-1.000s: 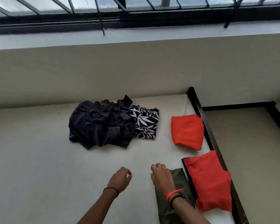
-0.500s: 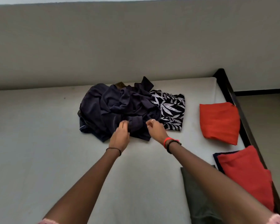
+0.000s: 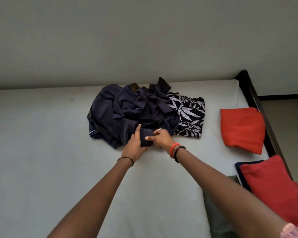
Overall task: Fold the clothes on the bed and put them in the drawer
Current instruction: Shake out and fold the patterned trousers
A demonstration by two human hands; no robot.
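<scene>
A crumpled dark navy garment lies in a heap at the far middle of the bed. My left hand and my right hand both grip its near edge, pinching a fold of the cloth between them. A black garment with a white leaf print lies partly under the heap's right side. A brown bit of cloth peeks out at the heap's far edge.
Two folded red garments lie along the bed's right side, one farther, one nearer on top of a navy piece. A folded olive garment lies under my right arm. The dark bed frame borders the right edge; a wall stands behind.
Both hands reached from the olive garment near me out to the navy heap and closed on its near edge. The view tilted down; the window left the frame.
</scene>
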